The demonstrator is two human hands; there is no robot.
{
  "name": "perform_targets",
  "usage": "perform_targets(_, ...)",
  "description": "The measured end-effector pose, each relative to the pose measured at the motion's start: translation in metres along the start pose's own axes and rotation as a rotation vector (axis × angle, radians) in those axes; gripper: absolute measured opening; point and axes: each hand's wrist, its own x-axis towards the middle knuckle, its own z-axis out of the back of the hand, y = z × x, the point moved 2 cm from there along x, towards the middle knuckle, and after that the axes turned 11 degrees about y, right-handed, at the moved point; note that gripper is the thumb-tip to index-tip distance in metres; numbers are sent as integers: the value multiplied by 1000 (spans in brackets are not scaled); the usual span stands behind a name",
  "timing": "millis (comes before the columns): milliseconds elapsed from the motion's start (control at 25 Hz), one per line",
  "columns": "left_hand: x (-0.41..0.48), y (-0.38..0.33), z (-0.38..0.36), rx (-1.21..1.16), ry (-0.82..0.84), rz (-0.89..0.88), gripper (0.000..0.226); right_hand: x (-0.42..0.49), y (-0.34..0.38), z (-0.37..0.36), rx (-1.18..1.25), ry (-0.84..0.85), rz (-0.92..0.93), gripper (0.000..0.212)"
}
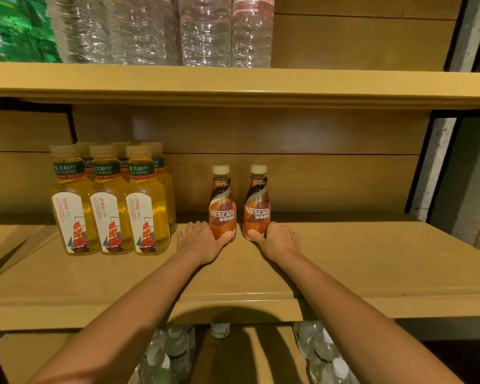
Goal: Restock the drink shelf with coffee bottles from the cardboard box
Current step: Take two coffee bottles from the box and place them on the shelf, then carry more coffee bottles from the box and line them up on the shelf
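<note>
Two small Nescafe coffee bottles with cream caps stand upright side by side on the middle wooden shelf [358, 261]. My left hand [203, 241] grips the base of the left coffee bottle [221, 200], thumb across its front. My right hand [277, 241] grips the base of the right coffee bottle [257, 202] the same way. Both bottles' bottoms rest on or just above the shelf board; I cannot tell which. The cardboard box is not in view.
Several yellow oolong tea bottles [110, 206] stand in rows at the shelf's left. Clear water bottles [205, 31] line the upper shelf, with green packaging [14, 29] at far left. More water bottles [324, 353] sit on the lower shelf. A grey pillar [438, 167] borders the right.
</note>
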Motion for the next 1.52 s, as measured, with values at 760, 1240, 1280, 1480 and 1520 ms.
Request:
perform_targets(760, -49, -6, 11, 55, 116, 96, 95, -36, -1, 27, -205, 118, 48, 70)
perform_targets(1240, -188, -123, 45, -22, -71, -474, 69, -210, -88, 130, -178, 99, -153, 68)
perform_targets(1280, -198, -142, 37, -7, -28, -529, 73, -231, -101, 136, -183, 108, -190, 66)
perform_targets(1480, -267, -254, -17, 65, 215, -741, 75, -349, -184, 172, -266, 48, -456, 64)
perform_targets(1520, -286, -277, -26, 63, 241, -798, 74, -373, -201, 181, -267, 29, -507, 65)
